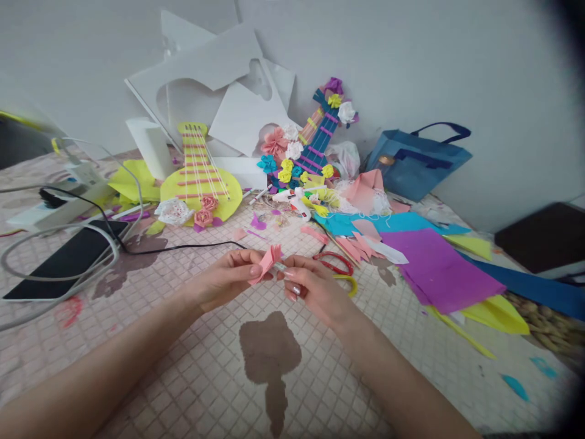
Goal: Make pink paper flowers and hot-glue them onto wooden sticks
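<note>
My left hand (228, 275) pinches a folded piece of pink crepe paper (269, 263) above the middle of the table. My right hand (315, 288) has its fingers closed on a small pale, stick-like piece (280, 267) that meets the pink paper; its kind is too small to make out. Just beyond the right hand lie scissors with red handles (337, 262) and a yellow loop-shaped handle (350, 284). Pink paper petals (361, 249) are scattered to the right of them.
Behind stand a yellow paper guitar (201, 177) and a blue one (322, 137) covered in paper flowers. A white glue gun (297, 200) lies among scraps. Purple paper (445, 268) is at right, near a blue bag (415, 161). Cables and a black tablet-like slab (59, 262) occupy the left.
</note>
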Demonstrator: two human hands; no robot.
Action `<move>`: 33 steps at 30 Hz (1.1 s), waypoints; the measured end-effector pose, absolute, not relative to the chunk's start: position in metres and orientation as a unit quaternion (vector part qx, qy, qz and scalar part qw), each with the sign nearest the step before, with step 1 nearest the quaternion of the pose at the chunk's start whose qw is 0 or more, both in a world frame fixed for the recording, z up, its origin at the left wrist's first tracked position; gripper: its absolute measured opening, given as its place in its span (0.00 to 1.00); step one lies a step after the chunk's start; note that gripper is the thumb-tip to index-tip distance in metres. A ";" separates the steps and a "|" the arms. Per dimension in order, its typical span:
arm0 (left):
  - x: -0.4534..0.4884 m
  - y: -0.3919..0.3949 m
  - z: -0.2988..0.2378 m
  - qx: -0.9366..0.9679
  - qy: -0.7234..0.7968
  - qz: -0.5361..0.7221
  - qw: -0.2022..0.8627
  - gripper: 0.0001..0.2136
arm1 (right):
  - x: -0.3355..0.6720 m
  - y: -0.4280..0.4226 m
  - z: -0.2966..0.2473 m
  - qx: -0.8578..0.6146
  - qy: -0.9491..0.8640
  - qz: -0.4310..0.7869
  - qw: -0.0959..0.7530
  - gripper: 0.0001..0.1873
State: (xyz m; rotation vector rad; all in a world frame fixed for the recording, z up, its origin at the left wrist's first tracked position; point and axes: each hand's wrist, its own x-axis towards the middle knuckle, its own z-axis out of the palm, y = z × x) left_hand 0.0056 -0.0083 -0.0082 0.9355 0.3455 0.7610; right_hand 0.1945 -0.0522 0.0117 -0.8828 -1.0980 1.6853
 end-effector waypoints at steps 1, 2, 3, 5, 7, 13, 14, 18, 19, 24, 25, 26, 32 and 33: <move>0.006 -0.008 -0.008 0.434 0.160 0.362 0.810 0.06 | 0.195 -0.052 0.012 -0.354 -0.443 0.686 0.456 0.05; 0.006 -0.008 -0.009 0.424 0.160 0.368 0.812 0.07 | 0.195 -0.052 0.012 -0.349 -0.441 0.690 0.456 0.05; 0.006 -0.007 -0.009 0.409 0.161 0.374 0.817 0.06 | 0.195 -0.052 0.011 -0.342 -0.440 0.694 0.456 0.05; 0.006 -0.007 -0.010 0.381 0.161 0.381 0.827 0.05 | 0.196 -0.051 0.010 -0.326 -0.442 0.703 0.452 0.05; 0.006 -0.008 -0.010 0.364 0.152 0.384 0.835 0.05 | 0.198 -0.051 0.008 -0.308 -0.452 0.710 0.444 0.05; 0.008 -0.009 -0.007 0.341 0.139 0.397 0.841 0.07 | 0.203 -0.049 0.010 -0.286 -0.478 0.717 0.419 0.09; 0.008 -0.009 -0.007 0.343 0.142 0.398 0.839 0.07 | 0.203 -0.049 0.011 -0.286 -0.478 0.716 0.420 0.09; 0.007 -0.010 -0.006 0.364 0.156 0.396 0.828 0.08 | 0.202 -0.049 0.010 -0.309 -0.478 0.695 0.439 0.07; 0.007 -0.010 -0.006 0.368 0.160 0.395 0.826 0.08 | 0.201 -0.049 0.009 -0.316 -0.478 0.690 0.443 0.06; 0.008 -0.010 -0.008 0.400 0.167 0.390 0.813 0.10 | 0.198 -0.049 0.008 -0.336 -0.471 0.678 0.453 0.04; 0.008 -0.010 -0.008 0.406 0.168 0.389 0.810 0.10 | 0.198 -0.050 0.009 -0.339 -0.468 0.676 0.456 0.04; 0.008 -0.010 -0.008 0.411 0.169 0.389 0.807 0.09 | 0.197 -0.050 0.010 -0.343 -0.465 0.674 0.460 0.04; 0.009 -0.012 -0.005 0.459 0.173 0.383 0.783 0.08 | 0.193 -0.052 0.012 -0.371 -0.479 0.649 0.460 0.04; 0.010 -0.013 -0.004 0.470 0.175 0.380 0.777 0.08 | 0.192 -0.052 0.013 -0.378 -0.483 0.643 0.459 0.05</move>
